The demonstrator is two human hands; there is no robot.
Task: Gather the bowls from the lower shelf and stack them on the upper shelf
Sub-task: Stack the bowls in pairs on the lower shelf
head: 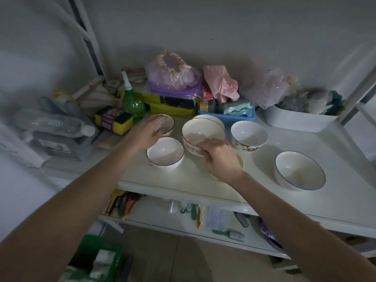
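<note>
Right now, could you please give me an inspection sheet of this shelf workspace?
Surface: white upper shelf; a lower shelf shows beneath it.
Job's things: lettered bowl lifted and tilted; rimmed bowl, far-left bowl, patterned bowl and blue-rimmed bowl stand apart, unstacked; another bowl behind the lettered one.
Clutter: green spray bottle, sponge pack, blue basket, white tub, bags at the back.
Grippers: left hand flat over the far-left bowl; right hand grips the lettered bowl.
Cables: nothing seen.
Surroundings: grey wall, dim light, green crate on the floor.
</note>
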